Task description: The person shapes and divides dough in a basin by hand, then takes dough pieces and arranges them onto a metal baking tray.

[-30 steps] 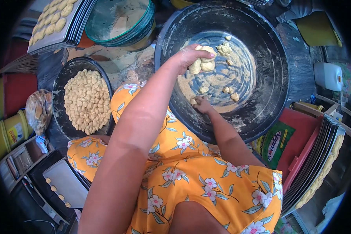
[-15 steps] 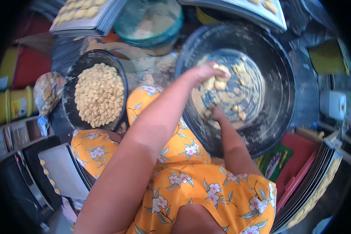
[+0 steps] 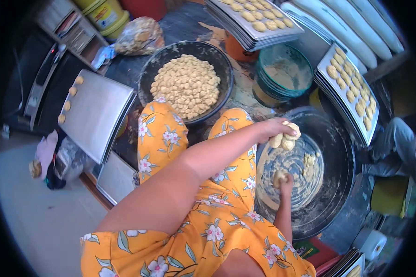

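Note:
My left hand [image 3: 273, 128] is closed on several pale dough lumps [image 3: 285, 138], held above the big black basin [image 3: 339, 184] at my right. Down inside it, my right hand [image 3: 285, 181] has fingers closed on dough [image 3: 278, 177]. A few loose dough bits [image 3: 308, 160] lie on the basin's flour-streaked bottom. Beyond my left forearm and knees, another black tub [image 3: 147, 78] holds a heap of small dough pieces [image 3: 185, 83].
Trays of shaped dough [image 3: 259, 25] [image 3: 350, 90] are stacked ahead and right; more trays [image 3: 92, 111] stand left. Stacked green basins [image 3: 282, 74], yellow buckets [image 3: 104, 18], a dark appliance [image 3: 37, 87] and a plastic bag [image 3: 138, 37] surround me. Another person's legs [image 3: 390, 147] show at right.
My view has swung round, shifting the basin lower and the small-dough tub toward the centre. Both hands remain over or in the basin with dough.

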A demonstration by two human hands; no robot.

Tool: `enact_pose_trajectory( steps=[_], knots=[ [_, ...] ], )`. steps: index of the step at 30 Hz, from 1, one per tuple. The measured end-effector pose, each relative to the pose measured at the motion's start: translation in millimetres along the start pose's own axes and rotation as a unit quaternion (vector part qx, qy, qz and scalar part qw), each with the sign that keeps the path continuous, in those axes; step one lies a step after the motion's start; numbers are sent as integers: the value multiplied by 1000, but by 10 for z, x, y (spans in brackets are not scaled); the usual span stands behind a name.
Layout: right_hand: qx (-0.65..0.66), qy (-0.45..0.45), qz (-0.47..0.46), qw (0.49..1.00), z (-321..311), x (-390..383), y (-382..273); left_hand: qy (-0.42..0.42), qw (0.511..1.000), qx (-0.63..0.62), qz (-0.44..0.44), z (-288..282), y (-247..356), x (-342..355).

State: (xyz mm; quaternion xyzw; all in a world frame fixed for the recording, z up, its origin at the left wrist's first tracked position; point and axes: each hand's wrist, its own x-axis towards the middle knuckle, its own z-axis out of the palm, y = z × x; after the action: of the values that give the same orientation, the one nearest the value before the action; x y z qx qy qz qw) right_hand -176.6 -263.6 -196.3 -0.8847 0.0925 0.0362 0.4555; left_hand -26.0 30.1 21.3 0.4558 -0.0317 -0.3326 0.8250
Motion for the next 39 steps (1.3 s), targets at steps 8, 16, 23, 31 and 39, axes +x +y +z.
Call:
enact_pose_trajectory(
  steps=[8,16,23,31,39],
  knots=[
    [388,-271,-122,872,316,463,-3447,175,938,-166,248,-447,565,-2407],
    [221,-433,-340,805,2475,-615,-5699,571,706,-30,417,-1352,755,-4867],
    [134,-419,-426,791,4296,-1578,-6669,625,609,-167,459,-2426,473,-5704],
    [-252,-330,-610,675,4828,-1846,-6767,861,418,151,248,-2850,201,-6237],
    [-7,-333,-673,660,5775,-2115,-7185,914,225,215,262,-3204,767,-6595]
  ],
)
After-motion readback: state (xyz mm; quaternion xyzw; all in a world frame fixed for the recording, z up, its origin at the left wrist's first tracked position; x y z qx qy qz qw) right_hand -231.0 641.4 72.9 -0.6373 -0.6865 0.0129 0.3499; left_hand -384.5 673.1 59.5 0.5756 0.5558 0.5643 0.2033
